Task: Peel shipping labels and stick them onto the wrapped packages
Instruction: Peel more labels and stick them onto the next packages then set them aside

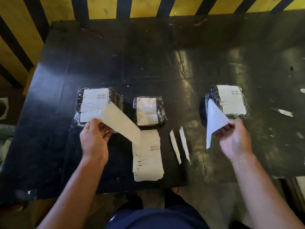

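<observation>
Table [165, 55], black, scuffed and glossy, carries three plastic-wrapped packages in a row. The left package [79, 103] and right package [212, 91] wear printed labels; the middle package [149, 111], between the hands and beyond the label stack [148, 159], looks unlabelled. Left hand [94, 138] pinches a cream sheet [120, 121] slanting toward it, the nearer hand. Right hand [234, 139] pinches a white sheet [214, 119]. Two thin paper strips [179, 144] lie nearby.

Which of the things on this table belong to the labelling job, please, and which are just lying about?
Job: left package, middle package, right package, label stack, sheets in left hand and right hand.
Lying about: two paper strips, knife, scraps.
</observation>
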Tool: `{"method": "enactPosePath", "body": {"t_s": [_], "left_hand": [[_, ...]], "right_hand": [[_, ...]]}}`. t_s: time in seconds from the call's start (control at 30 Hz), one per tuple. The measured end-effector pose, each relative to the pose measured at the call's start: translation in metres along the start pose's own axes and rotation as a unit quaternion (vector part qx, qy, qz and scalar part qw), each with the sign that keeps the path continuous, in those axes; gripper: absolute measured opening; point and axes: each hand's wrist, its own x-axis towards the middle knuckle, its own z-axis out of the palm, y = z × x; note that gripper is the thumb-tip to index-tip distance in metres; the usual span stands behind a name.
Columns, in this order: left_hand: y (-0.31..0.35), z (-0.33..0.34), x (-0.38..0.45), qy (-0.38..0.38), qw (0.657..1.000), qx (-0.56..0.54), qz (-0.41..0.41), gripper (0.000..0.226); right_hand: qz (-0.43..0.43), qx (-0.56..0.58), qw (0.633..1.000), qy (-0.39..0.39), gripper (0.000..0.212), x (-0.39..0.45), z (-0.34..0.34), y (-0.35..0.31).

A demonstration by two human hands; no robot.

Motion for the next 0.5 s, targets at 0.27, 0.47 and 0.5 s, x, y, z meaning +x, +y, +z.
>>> {"method": "enactPosePath", "body": {"t_s": [0.27, 0.47, 0.5], "left_hand": [[-0.027, 0.002, -0.016, -0.065, 0.994, 0.073, -0.039, 0.019], [-0.047, 0.007, -0.032, -0.076, 0.991, 0.088, -0.065, 0.018], [-0.049, 0.008, -0.034, -0.078, 0.991, 0.09, -0.067, 0.018]], "right_hand": [[-0.145, -0.453, 0.879, -0.039, 0.017, 0.021, -0.006, 0.047], [-0.07, -0.535, 0.841, -0.042, 0.014, 0.047, -0.008, 0.126], [-0.063, -0.546, 0.834, -0.044, 0.013, 0.048, -0.009, 0.134]]}}
